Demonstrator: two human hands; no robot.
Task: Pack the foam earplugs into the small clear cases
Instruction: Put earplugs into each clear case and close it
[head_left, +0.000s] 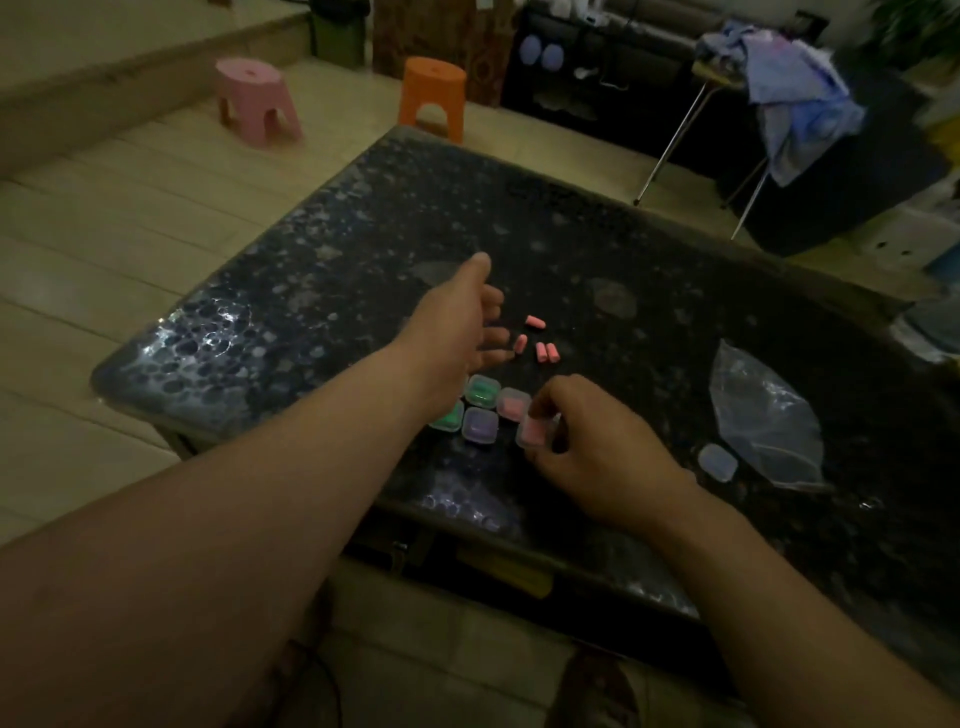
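Right at the middle of the head view, the left hand (462, 322) hovers over the dark glossy table with a mottled, bubble-patterned top (337, 249). Its fingers are loosely spread and curved, holding nothing. The fingertips lie close to one of four short pink foam earplugs (541, 352), cylinder-shaped and loose on the tabletop; whether they touch it I cannot tell.

At five o'clock from that hand, the right hand (597, 441) pinches a small clear square plastic case with pink foam inside (535, 432) between curled thumb and fingers. From nine to eleven o'clock of the pinched case sit four more rounded clear cases (480, 425), packed close together: two with green filling, one purple, one pink. The left forearm covers part of one green one.

At three o'clock from the right hand lies a crumpled clear plastic bag (763, 421), soft and wrinkled, with a pale bluish rounded case (718, 462) just beside its near edge. Beyond the table, at twelve o'clock, stand a pink plastic stool (257, 98) and an orange plastic stool (434, 98).
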